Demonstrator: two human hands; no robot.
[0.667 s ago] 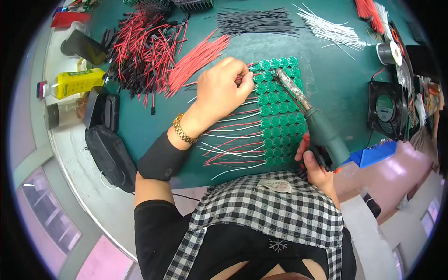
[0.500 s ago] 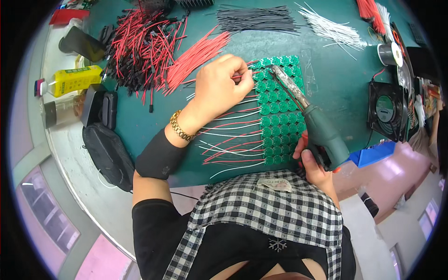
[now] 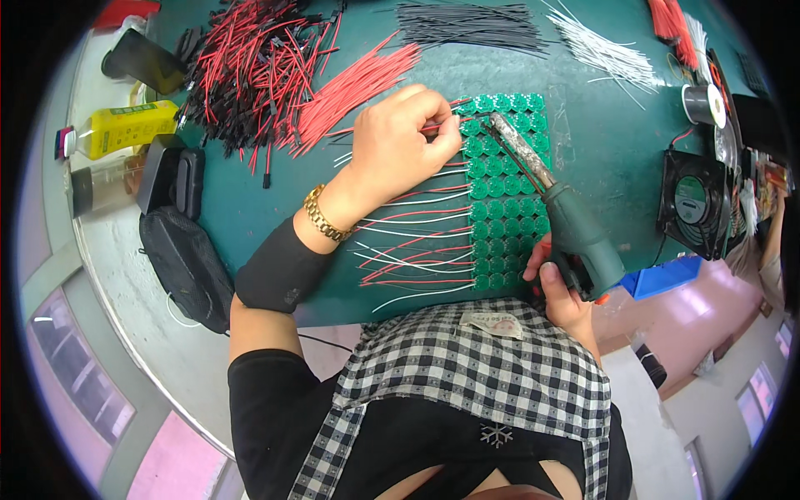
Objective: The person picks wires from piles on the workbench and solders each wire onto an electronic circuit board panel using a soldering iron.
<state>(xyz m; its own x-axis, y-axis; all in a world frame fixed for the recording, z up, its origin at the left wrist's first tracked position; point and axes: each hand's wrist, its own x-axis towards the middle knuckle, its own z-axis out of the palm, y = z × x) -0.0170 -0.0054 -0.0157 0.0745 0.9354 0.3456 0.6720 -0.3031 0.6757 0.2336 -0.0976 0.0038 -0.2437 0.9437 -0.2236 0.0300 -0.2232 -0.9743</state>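
A panel of small round green circuit boards (image 3: 502, 227) lies in front of me. Red, white and black wires (image 3: 417, 218) run leftward from its left edge. My left hand (image 3: 404, 137) is closed in a pinch on a red wire (image 3: 432, 128) beside the panel's upper left; that wire's end reaches the boards. In my right hand (image 3: 560, 292), at the panel's lower right, is the handle of a dark green soldering gun (image 3: 581, 235). The gun slants up and left, its tip over the boards near my left fingertips. Whether the tip touches is too small to tell.
Loose red wires (image 3: 358, 83) lie beyond my left hand, next to a heap of red-and-black connector leads (image 3: 250, 83). Black wires (image 3: 471, 27) and white wires (image 3: 604, 50) lie at the back. A solder spool (image 3: 704, 105) and a fan (image 3: 693, 200) stand right; a yellow bottle (image 3: 129, 129) left.
The whole view has shifted slightly. My left hand keeps its pinch on the red wire, and the soldering gun stays at the same corner of the panel.
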